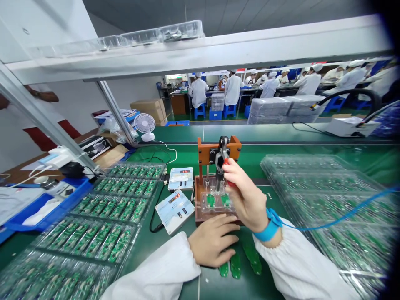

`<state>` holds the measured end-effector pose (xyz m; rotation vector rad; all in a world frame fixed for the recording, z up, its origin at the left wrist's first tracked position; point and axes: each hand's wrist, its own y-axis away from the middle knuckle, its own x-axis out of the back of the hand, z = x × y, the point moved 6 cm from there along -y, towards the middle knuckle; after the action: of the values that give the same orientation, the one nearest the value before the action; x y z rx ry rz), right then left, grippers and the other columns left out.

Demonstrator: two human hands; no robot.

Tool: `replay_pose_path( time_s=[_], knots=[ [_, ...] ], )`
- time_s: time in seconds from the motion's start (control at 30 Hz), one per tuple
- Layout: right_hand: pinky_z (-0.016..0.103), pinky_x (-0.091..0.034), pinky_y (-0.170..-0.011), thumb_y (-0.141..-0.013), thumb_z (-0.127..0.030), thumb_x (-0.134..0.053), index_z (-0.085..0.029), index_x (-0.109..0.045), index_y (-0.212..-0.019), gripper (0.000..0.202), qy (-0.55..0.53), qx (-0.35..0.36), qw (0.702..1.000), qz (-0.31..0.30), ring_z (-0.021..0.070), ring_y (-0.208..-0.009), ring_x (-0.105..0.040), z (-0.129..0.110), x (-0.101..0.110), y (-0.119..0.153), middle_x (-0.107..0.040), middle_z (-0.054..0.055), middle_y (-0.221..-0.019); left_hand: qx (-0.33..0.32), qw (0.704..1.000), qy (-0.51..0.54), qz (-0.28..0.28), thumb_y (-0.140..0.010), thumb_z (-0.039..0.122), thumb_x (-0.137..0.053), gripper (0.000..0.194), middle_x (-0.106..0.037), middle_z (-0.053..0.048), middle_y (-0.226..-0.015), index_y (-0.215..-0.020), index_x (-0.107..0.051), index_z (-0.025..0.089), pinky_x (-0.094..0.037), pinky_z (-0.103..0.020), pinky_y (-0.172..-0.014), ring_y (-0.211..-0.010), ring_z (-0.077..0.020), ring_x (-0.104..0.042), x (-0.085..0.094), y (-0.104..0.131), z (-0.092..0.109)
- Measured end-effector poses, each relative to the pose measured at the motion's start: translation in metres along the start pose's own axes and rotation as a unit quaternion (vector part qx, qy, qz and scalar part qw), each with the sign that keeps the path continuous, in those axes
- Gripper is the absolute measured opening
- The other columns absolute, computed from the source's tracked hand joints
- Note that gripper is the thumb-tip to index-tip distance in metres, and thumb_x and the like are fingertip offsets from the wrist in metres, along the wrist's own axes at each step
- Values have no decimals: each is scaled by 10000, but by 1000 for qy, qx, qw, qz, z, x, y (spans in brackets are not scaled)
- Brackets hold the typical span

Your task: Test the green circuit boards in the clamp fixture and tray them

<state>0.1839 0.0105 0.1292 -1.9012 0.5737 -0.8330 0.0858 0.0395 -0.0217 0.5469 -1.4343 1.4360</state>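
Observation:
My right hand (246,198), with a blue wrist strap (268,227) behind it, is wrapped round the red handle (227,166) of a toggle clamp on an orange and brown fixture (204,152). Under the clamp, a clear plate (203,205) shows green board pieces (211,200). My left hand (214,241) lies palm down at the fixture's front edge, fingers spread. Several loose green boards (235,265) rest on the mat just below and beside it. Whether anything lies beneath the left palm is hidden.
Trays of green boards (109,200) stand at left, stacked clear trays (328,200) at right. Two display boxes (175,210) sit left of the fixture. A small fan (145,125) is behind. A shelf (218,52) crosses above. People in white work in the background.

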Motion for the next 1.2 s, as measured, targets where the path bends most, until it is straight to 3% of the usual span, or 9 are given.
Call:
replay_pose_path(
  time_s=[0.1, 0.17, 0.23, 0.33, 0.43, 0.57, 0.73, 0.93, 1.2],
  knots=[
    [549, -358, -1263, -1024, -137, -527, -405, -267, -1612, 696, 36, -10, 998, -41, 266, -1538, -320, 1, 2, 9, -417, -26, -1623, -15, 999, 8, 38, -968, 289, -559, 250, -662, -122, -1341, -1127, -676, 135, -428, -435, -1200, -1403, -268, -498, 14, -4, 8],
    [566, -264, -1295, -1041, -226, -523, -417, -246, -1616, 666, 60, -64, 996, -17, 269, -1560, -266, 11, 16, 21, -349, -45, -1657, -7, 996, 9, 91, -958, 210, -570, 202, -689, -117, -1276, -1127, -658, 143, -478, -406, -1150, -1316, -250, -572, 34, -1, 13],
    [549, -222, -1307, -1061, -341, -494, -414, -293, -1602, 582, 41, -199, 977, 61, 259, -1564, -256, 35, 37, 48, -319, -47, -1672, 56, 982, -1, 180, -945, 128, -582, 157, -721, -81, -1146, -1082, -642, 178, -525, -384, -1071, -1169, -214, -642, 60, 9, 8],
    [510, -334, -1264, -1074, -535, -363, -375, -388, -1568, 519, -65, -425, 894, 128, 244, -1531, -336, 81, 52, 117, -374, 1, -1651, 232, 937, -51, 255, -961, 193, -619, 136, -694, -80, -1158, -1092, -635, 225, -519, -473, -1035, -1147, -251, -629, 91, 40, -20],
    [529, -510, -1129, -1061, -620, -178, -307, -504, -1513, 639, -103, -493, 860, 85, 279, -1426, -498, 102, 44, 169, -530, 91, -1541, 345, 925, -87, 135, -904, 477, -712, 518, -559, -143, -1460, -1339, -593, 221, -401, -638, -1135, -1410, -390, -443, 87, 64, -52],
    [500, -543, -1100, -1055, -632, -134, -327, -526, -1499, 666, -121, -479, 869, 25, 250, -1398, -534, 98, 24, 190, -612, 60, -1463, 379, 923, -68, -1, -828, 596, -761, 906, -459, -170, -1566, -1555, -406, 188, -249, -652, -1225, -1516, -414, -290, 62, 74, -72],
    [505, -451, -1188, -1055, -629, -204, -337, -394, -1581, 631, -133, -447, 884, 17, 239, -1492, -408, 85, 13, 188, -551, 33, -1525, 382, 923, -50, -8, -835, 500, -789, 843, -506, -136, -1538, -1550, -423, 242, -247, -646, -1222, -1496, -397, -346, 53, 68, -76],
    [494, -391, -1229, -1053, -624, -266, -332, -377, -1589, 621, -147, -468, 871, 27, 243, -1527, -345, 78, 14, 200, -428, 13, -1616, 400, 915, -21, -35, -784, 475, -845, 893, -488, -181, -1542, -1532, -456, 180, -270, -631, -1217, -1486, -393, -364, 56, 68, -83],
    [520, -251, -1284, -968, -754, -384, -328, -420, -1564, 734, -148, -519, 840, 59, 284, -1546, -297, 98, 8, 221, -351, 20, -1659, 417, 907, -14, -56, -790, 489, -839, 918, -445, -207, -1566, -1544, -436, 156, -267, -652, -1209, -1496, -417, -337, 54, 66, -81]
  ],
)
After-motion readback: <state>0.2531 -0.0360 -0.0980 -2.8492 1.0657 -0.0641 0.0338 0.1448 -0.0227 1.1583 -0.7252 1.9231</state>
